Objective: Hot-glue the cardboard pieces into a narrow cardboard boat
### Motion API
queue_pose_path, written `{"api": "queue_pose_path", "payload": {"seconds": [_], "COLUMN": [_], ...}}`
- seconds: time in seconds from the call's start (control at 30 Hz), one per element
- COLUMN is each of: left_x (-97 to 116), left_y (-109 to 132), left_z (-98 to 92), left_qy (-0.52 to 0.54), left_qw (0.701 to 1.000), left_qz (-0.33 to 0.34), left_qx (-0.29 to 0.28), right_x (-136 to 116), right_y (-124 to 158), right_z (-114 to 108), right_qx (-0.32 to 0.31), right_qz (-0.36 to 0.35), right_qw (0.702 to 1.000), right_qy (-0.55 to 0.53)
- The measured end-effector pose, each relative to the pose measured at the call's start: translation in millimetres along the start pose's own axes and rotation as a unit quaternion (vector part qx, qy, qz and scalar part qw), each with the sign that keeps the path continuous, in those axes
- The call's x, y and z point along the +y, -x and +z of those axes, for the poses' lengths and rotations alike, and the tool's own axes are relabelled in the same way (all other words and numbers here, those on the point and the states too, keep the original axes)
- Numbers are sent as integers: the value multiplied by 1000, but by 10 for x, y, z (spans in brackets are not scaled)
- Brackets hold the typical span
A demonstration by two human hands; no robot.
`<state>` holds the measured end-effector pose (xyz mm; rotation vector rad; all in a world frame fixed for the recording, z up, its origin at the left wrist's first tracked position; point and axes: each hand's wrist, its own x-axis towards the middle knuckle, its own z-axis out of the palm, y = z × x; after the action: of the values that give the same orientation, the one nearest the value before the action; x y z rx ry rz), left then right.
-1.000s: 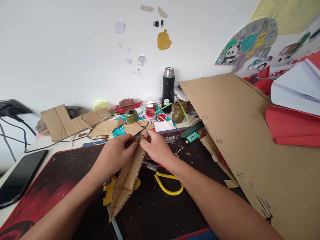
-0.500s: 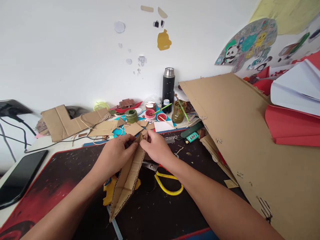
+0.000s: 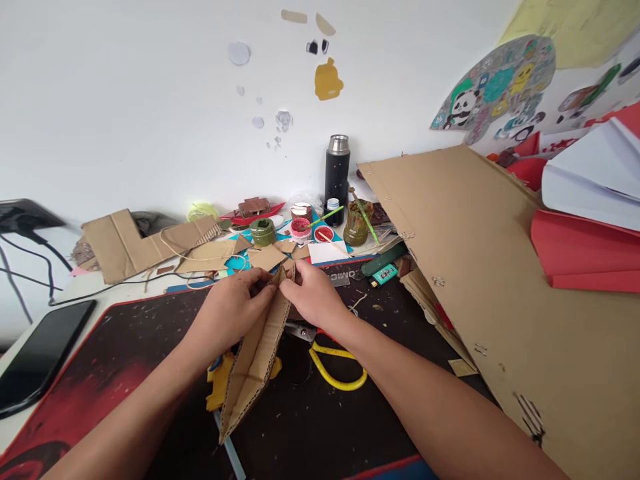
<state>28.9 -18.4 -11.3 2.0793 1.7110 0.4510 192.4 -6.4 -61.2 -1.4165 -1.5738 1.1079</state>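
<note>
A long piece of folded cardboard [image 3: 256, 363], shaped like a narrow boat hull with pointed ends, is held tilted over the dark desk mat. At its far end my left hand [image 3: 235, 303] pinches the left wall, fingers curled behind it. My right hand [image 3: 313, 293] grips the right side of the same end, thumb close to the left one. Scissors with yellow handles [image 3: 340, 383] lie on the mat just below my right wrist, their blades partly covered. Beneath the cardboard sits a yellow tool [image 3: 219, 387], mostly hidden, with a light blue strip [image 3: 233, 457] sticking out.
Behind my hands are paint jars [image 3: 263, 232], a brush jar [image 3: 356, 227], a black thermos [image 3: 337, 172] and cardboard scraps [image 3: 267, 257]. A large cardboard sheet [image 3: 465, 247] leans along the right. A phone [image 3: 45, 353] lies at left beside a mat [image 3: 130, 347].
</note>
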Motion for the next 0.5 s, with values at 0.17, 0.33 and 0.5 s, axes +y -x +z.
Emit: {"api": "queue_pose_path", "payload": {"seconds": [0.17,0.33,0.5], "left_x": [-8,1,9], "left_y": [-3,0,-1], "left_z": [4,7,4], "left_qy": [-2,6,5], "left_qw": [1000,1000,1000], "left_qz": [-5,-1,2], "left_qx": [-2,3,8], "right_x": [-2,-5,-3], "right_y": [-4,7,6], "right_z": [-1,-5,-7], "right_qx": [0,-1,1], "right_qz": [-2,0,-3], "right_qw": [1000,1000,1000], "right_qy": [3,0,3]}}
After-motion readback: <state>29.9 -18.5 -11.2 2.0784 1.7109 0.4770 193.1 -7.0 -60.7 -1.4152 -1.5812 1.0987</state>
